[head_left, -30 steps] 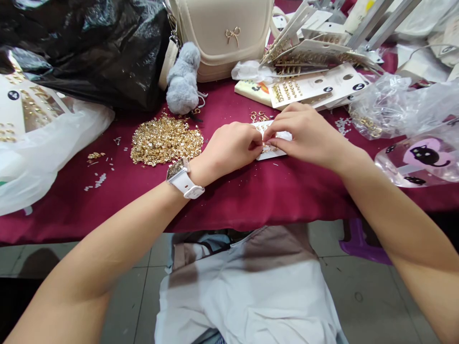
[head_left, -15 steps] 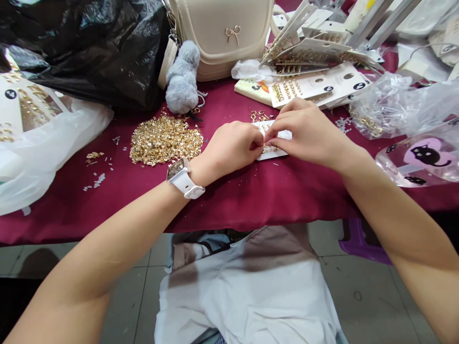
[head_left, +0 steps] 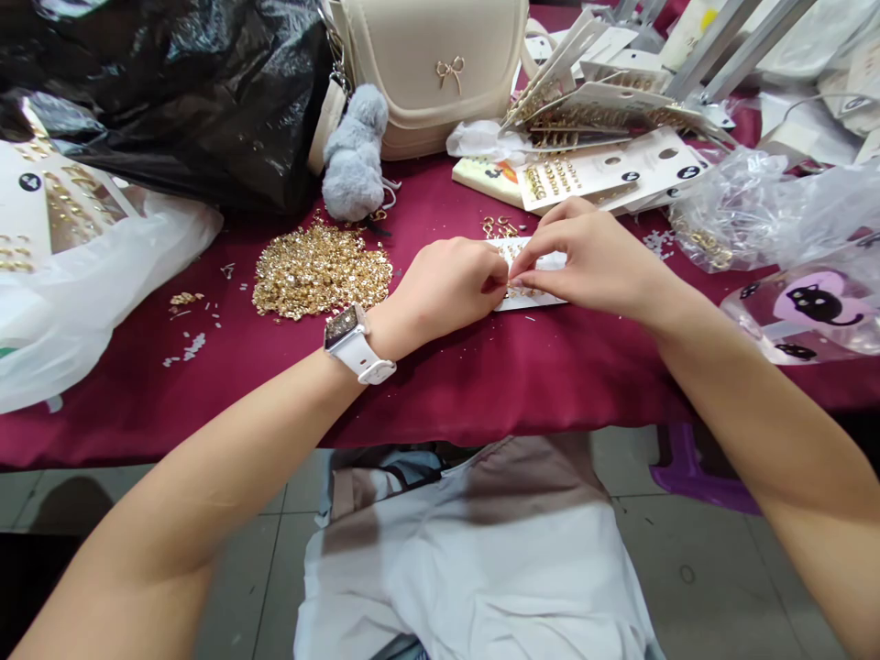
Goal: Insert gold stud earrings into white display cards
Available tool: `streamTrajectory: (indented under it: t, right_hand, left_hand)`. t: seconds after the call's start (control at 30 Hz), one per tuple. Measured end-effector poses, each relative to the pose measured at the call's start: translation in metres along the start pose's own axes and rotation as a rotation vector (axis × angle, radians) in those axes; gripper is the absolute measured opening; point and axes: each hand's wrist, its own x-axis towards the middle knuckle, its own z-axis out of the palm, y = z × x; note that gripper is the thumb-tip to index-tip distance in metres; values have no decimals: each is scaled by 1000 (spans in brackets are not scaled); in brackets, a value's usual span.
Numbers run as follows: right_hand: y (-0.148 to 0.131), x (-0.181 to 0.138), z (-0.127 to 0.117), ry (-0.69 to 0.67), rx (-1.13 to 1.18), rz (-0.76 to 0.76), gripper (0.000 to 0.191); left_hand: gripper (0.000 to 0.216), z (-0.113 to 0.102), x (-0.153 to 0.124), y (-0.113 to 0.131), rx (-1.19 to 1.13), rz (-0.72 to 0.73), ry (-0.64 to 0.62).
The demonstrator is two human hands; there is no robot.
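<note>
Right hand (head_left: pixel 592 255) of mine has thumb and finger pinched together, touching my left hand (head_left: pixel 448 286), which is curled, its fingertips hidden, so I cannot tell what it grips. Under both, a white card (head_left: pixel 551 262) lies on the table (head_left: pixel 446 394), near edge running left to right, right end angled slightly away; my hands cover too much to show its longer side. A gold heap (head_left: pixel 320 273) sits just left of my left hand, gold hooks (head_left: pixel 500 227) beyond the card. Jewellery cards (head_left: pixel 622 168) crowd past my right hand; a handbag (head_left: pixel 426 69) and fluffy toy (head_left: pixel 356 158) stand farther back.
</note>
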Motion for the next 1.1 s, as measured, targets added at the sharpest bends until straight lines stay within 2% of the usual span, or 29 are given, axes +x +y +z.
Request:
streamTrajectory:
  t: [0.37,0.63,0.73,0.93,1.1]
  right_hand:
    - [8,-1,1,-5,72,-15,14]
    - [9,-3,-3,-60,88,-70,17]
    - [6,-3,-3,-35,73,-68,16]
    - [3,-3,-4,11,16,-70,23]
    - [4,-3,-4,-2,-7,-119,20]
  left_hand:
    - [19,-1,0,1,11,-5,-9]
    - [19,-1,-1,0,20,-6,1]
    - [19,-2,0,0,22,-9,-10]
    - [19,-2,0,2,23,-17,-36]
    - [19,-3,-1,1,46,-18,-31]
